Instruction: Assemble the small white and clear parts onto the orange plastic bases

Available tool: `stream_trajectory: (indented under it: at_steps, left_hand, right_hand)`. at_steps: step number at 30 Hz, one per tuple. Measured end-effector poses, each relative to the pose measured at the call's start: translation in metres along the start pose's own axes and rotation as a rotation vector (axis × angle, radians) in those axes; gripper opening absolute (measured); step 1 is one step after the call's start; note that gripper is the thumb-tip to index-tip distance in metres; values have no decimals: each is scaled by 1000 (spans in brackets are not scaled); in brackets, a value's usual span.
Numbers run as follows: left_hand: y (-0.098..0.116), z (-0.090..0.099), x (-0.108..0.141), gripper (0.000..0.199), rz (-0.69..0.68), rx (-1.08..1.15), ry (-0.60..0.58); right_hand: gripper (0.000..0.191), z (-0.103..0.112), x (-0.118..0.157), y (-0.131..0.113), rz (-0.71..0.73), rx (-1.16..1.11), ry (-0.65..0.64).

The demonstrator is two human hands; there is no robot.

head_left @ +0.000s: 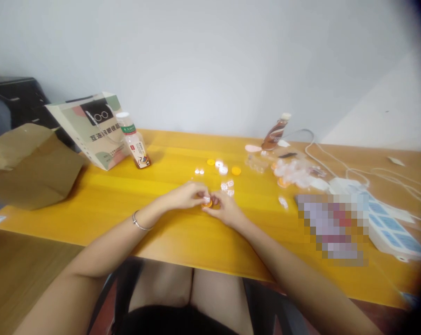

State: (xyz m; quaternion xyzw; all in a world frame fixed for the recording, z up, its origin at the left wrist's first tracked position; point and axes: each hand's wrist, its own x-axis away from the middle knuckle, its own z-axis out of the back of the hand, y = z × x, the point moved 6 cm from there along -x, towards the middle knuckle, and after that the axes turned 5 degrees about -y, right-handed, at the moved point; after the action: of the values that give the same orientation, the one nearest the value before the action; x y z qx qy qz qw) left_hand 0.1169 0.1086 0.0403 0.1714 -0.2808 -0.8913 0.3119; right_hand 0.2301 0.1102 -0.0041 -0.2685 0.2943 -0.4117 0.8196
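Observation:
Between my two hands, over the middle of the yellow table [175, 232], is a small round orange piece with a white top [207, 202]. My left hand [190, 194] pinches it from the left, a bracelet on the wrist. From the right, the fingers of my right hand [225, 208] close on the same piece. Just beyond lie white printed tags [227, 187], white discs [223, 170], an orange disc [236, 170], a yellow-orange disc [211, 162] and two small white pieces [199, 171]. The fingertips are partly blurred.
At the left stand a brown paper bag [32, 163], a printed carrier bag [91, 125] and a labelled bottle [135, 142]. Towards the right are a brown bottle [276, 132], clear plastic bags [292, 171], a pixelated flat object [331, 225], a power strip [388, 223] and cables.

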Motion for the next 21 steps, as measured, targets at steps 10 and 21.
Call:
stream_trajectory:
  at_steps: [10,21]
  left_hand:
    - [-16,11,0,24,78,338,236]
    - [-8,16,-1,40,61,494,300]
  right_hand:
    - [27,5,-2,-1,-218,-659,28]
    - [42,13,2,-5,-214,-1051,137]
